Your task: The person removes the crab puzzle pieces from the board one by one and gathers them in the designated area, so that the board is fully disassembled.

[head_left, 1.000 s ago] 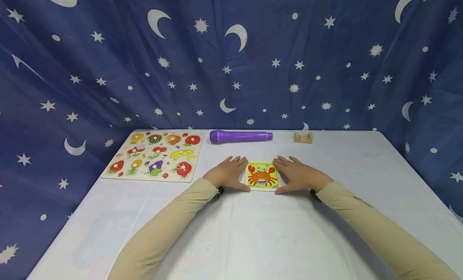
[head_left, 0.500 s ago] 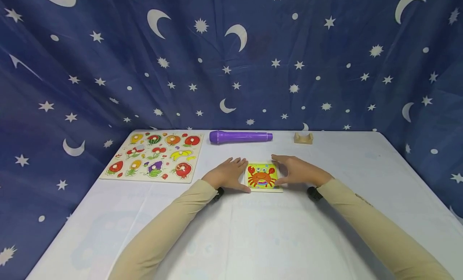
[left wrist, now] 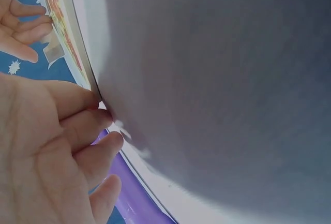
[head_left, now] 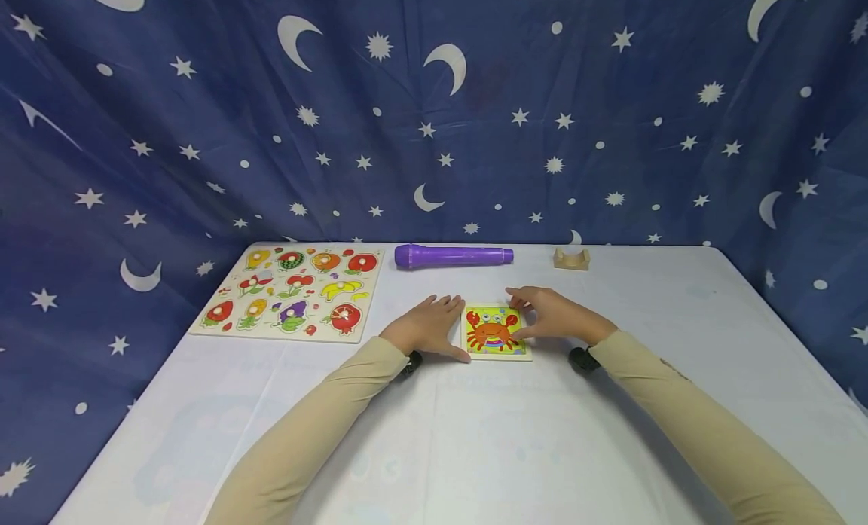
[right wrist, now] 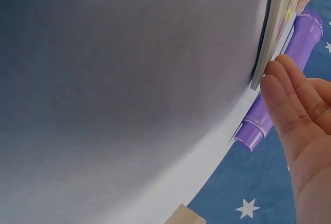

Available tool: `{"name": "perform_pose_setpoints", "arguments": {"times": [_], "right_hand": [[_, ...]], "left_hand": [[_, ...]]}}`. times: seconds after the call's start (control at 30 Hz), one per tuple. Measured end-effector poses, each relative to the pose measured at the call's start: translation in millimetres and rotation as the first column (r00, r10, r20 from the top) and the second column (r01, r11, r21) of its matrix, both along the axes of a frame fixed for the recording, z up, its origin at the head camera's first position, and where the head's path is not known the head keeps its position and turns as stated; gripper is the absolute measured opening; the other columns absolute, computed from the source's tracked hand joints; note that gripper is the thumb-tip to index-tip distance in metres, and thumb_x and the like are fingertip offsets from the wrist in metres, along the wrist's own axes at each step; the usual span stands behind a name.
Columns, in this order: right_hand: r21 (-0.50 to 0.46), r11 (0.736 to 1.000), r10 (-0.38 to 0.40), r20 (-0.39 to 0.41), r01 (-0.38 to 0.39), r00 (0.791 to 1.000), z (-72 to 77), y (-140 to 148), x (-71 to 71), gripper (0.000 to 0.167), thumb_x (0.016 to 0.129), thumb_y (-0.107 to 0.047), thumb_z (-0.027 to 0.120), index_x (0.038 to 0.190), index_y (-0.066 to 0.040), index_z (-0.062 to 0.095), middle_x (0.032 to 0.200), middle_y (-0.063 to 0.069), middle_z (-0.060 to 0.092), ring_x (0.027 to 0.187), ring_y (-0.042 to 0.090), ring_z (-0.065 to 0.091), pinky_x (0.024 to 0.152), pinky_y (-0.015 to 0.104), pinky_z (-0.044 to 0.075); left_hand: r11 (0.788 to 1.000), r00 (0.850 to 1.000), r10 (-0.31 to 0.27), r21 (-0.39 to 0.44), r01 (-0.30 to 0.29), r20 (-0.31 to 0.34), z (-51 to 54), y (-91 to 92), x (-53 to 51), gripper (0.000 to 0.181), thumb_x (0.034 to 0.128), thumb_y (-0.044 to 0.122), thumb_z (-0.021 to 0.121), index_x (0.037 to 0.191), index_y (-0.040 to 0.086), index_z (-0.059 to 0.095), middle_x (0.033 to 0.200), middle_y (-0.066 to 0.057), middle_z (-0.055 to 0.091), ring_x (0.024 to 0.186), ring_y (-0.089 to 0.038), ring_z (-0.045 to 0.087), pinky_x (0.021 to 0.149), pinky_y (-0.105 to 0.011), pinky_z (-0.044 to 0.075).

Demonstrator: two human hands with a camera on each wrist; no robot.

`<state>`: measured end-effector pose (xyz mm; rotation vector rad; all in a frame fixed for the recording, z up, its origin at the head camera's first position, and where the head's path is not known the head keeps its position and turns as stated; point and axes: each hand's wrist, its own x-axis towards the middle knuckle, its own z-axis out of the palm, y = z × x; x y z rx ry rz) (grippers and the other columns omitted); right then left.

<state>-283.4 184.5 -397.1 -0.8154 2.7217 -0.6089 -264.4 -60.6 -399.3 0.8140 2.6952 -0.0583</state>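
A small square crab puzzle (head_left: 490,334), yellow with a red-orange crab, lies flat on the white table. My left hand (head_left: 429,328) rests along its left side, thumb near the bottom corner; in the left wrist view its relaxed fingertips (left wrist: 106,115) touch or nearly touch the board's edge. Over the puzzle's right side is my right hand (head_left: 556,315), its thumb above the picture and its fingers by the top right corner. In the right wrist view, the extended fingers (right wrist: 282,87) lie at the board's corner; whether they press on it I cannot tell.
To the left lies a wooden fruit peg puzzle (head_left: 317,299). A purple toy microphone (head_left: 454,256) lies along the table's back edge, with a small wooden cradle-shaped block (head_left: 572,260) to its right. Behind the table (head_left: 475,450) hangs a blue curtain (head_left: 380,88) with moons and stars.
My right hand has moved from the puzzle's right edge inward over its right side, thumb now over the picture. The left hand and the puzzle stay in about the same place.
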Motion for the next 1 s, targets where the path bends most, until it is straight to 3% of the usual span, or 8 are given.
{"name": "perform_pose_setpoints", "arguments": {"times": [0.33,0.77,1.0], "right_hand": [[0.024,1.0,0.002,-0.022,-0.001,1.0,-0.5,-5,-4.8,0.088,0.07,-0.037,0.082,0.136,0.008,0.044,0.106,0.011,0.063,0.097,0.022,0.058,0.094,0.041,0.051],[0.072,0.997,0.024,-0.042,-0.021,0.999,-0.3,-13,-7.6,0.091,0.067,-0.038,0.083,0.134,0.009,0.045,0.105,0.013,0.062,0.094,0.022,0.057,0.095,0.042,0.05],[0.073,0.997,0.024,0.011,-0.025,1.0,-5.1,-14,-16.1,0.092,0.065,-0.038,0.085,0.136,0.006,0.045,0.105,0.012,0.06,0.09,0.02,0.053,0.093,0.04,0.05]], "left_hand": [[1.0,1.0,0.007,-0.01,-0.007,0.003,-0.6,1.5,-0.1,0.106,0.077,0.071,0.056,0.151,0.007,0.015,0.158,-0.007,0.016,0.147,-0.023,0.017,0.121,-0.039,0.011],[1.0,1.0,0.017,-0.014,-0.016,0.012,0.0,3.0,-0.3,0.106,0.077,0.07,0.057,0.151,0.007,0.015,0.158,-0.008,0.016,0.146,-0.023,0.017,0.121,-0.038,0.012],[1.0,1.0,0.027,-0.012,-0.027,0.015,-1.3,4.4,-0.8,0.106,0.0762,0.07,0.058,0.151,0.007,0.015,0.158,-0.008,0.016,0.146,-0.023,0.017,0.121,-0.038,0.012]]}}
